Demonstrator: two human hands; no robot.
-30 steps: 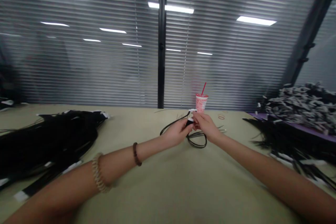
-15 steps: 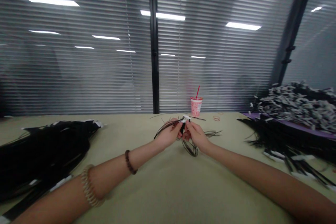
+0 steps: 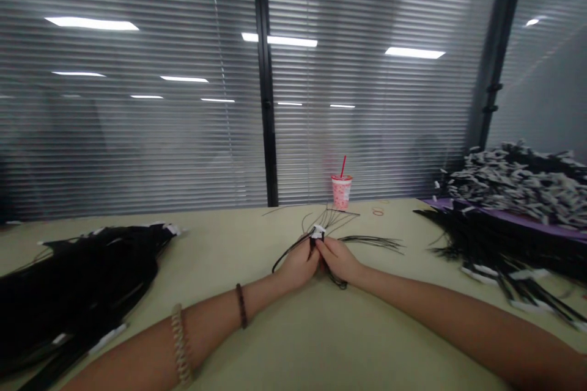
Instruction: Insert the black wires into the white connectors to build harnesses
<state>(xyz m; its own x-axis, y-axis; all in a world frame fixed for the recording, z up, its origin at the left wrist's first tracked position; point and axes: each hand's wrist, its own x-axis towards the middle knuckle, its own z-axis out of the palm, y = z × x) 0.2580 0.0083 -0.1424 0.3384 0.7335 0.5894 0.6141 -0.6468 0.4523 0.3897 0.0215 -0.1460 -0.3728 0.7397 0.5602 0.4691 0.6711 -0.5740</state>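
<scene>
In the middle of the head view, my left hand (image 3: 298, 264) and my right hand (image 3: 340, 258) meet over the table, both closed on one bundle of thin black cables (image 3: 316, 241). White tags or connectors (image 3: 318, 231) show at the top of the bundle, just above my fingertips. Loose strands fan out beyond the hands, some to the right, and a loop hangs below my right hand. My fingers partly hide the gripped part. A beaded bracelet (image 3: 241, 305) and a coiled band (image 3: 180, 345) circle my left arm.
A large pile of black cables (image 3: 82, 281) lies at left. At right, more black cables (image 3: 490, 244) lie beside a heap of white-ended pieces (image 3: 527, 183) on something purple. A pink cup (image 3: 341, 190) with a straw and rubber bands (image 3: 378, 211) are at the back of the pale table (image 3: 293, 342).
Both hands have come slightly lower and closer together, still on the cable bundle. More strands now spread upward and to the right. The camera view has shifted a little.
</scene>
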